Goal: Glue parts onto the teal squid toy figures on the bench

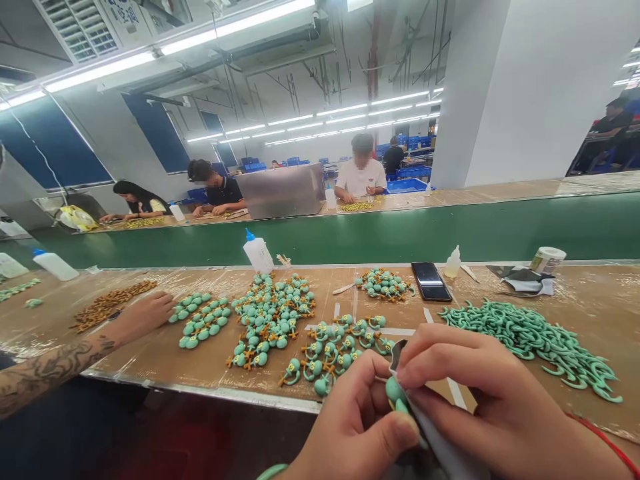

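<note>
At the front edge of the table my left hand [357,417] is closed round a small mint-green figure [396,392] with a round head; much of it is hidden by my fingers. My right hand [470,387] pinches a folded piece of sandpaper [434,433], grey on one face and white on the other, against the figure's side. Just beyond my hands lie several finished-looking green figures with brown parts [330,353]. To the right is a heap of curved green pieces [530,340].
A larger pile of green figures [273,313] lies left of centre. A co-worker's tattooed arm [125,327] reaches in beside brown pieces [113,303]. Along the back stand a blue-capped bottle [259,255], a phone [431,281], a small glue bottle [453,262] and a tape roll [548,259].
</note>
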`<state>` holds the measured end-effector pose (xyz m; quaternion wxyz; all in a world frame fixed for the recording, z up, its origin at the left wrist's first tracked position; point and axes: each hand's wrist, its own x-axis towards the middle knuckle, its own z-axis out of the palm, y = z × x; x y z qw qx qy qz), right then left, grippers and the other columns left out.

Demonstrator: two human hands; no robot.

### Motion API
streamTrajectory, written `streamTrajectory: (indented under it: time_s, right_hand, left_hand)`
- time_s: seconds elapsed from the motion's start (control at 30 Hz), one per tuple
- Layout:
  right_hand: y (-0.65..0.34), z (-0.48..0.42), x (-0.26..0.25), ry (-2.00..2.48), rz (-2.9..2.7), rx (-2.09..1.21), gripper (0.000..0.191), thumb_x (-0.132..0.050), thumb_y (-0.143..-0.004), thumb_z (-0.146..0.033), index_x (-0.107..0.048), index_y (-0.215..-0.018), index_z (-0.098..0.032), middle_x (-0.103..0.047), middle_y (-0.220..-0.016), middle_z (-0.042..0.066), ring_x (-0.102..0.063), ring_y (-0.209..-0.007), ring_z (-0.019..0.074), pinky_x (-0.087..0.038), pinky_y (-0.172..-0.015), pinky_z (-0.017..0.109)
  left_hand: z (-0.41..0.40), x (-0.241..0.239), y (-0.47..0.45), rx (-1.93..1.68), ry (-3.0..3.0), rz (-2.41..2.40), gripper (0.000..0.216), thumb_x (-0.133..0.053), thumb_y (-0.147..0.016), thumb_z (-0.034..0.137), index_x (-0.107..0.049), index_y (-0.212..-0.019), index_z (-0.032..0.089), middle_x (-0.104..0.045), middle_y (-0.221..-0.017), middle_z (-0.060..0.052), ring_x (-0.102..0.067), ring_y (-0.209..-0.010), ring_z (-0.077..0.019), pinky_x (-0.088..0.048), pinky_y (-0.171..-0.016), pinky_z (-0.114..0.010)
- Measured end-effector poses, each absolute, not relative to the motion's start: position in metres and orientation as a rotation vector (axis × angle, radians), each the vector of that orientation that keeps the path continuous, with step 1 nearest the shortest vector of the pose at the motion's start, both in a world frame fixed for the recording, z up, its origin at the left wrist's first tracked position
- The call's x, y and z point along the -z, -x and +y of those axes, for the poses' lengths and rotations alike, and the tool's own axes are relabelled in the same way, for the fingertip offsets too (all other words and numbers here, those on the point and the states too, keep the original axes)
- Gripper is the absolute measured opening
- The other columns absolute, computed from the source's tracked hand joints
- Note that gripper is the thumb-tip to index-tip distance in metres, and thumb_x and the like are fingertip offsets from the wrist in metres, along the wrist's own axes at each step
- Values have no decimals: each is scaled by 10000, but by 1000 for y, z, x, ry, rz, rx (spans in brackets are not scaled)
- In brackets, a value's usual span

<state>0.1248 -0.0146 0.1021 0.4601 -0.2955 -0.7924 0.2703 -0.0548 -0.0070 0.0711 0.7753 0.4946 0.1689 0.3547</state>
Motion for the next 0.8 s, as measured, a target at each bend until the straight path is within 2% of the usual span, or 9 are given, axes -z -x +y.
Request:
streamTrajectory:
  time_s: [0.13,0.27,0.37,0.5,0.63,0.8]
  right_hand:
    - [-132,-14,-104,656,-2037,-727,297,-566,-836,-13,-607,-1017,-245,-643,-980,-7,-615,-892,107,-507,-798,229]
    - [-134,-13,-105,656,-2077,-768,284,-560,-850,-19,-597,-1009,-251,-647,-996,-14,-609,-929,112,-498,-851,247]
    - [-133,-12,-105,795,-2042,-766,228,-593,-832,-51,-608,-956,-242,-623,-956,-13,-601,-884,114,-492,-808,231]
    - [-132,-13,-107,985,-2018,-791,122,-624,-811,-108,-606,-822,-228,-608,-775,-40,-571,-718,102,-474,-668,188]
    - [-132,-14,-110,1064,-2092,-809,148,-590,-786,-79,-605,-806,-226,-619,-756,-59,-555,-682,88,-444,-637,172]
    - [-135,-6,-117,1079,-2313,-766,192,-572,-711,-33,-582,-769,-216,-600,-732,-68,-513,-680,86,-383,-619,180]
  left_hand:
    - [-5,-73,53,-745,-1084,339,456,-747,-781,474,-432,-891,164,-512,-732,13,-492,-614,-67,-407,-609,-166]
    - [-3,-75,51,-716,-1080,300,430,-734,-804,445,-404,-866,176,-514,-751,12,-506,-605,-65,-428,-618,-171]
    - [-1,-70,52,-762,-1098,304,399,-721,-820,428,-423,-890,173,-533,-749,3,-539,-654,-93,-438,-642,-192]
    - [-1,-64,54,-795,-1192,419,439,-746,-781,469,-465,-930,166,-525,-763,-3,-507,-650,-96,-394,-617,-206]
    - [-1,-72,53,-783,-1261,586,511,-767,-721,534,-445,-873,167,-522,-763,-7,-497,-692,-120,-381,-621,-217]
    - [0,-81,52,-706,-1413,655,365,-761,-741,356,-475,-860,165,-578,-828,-35,-552,-752,-167,-430,-672,-249]
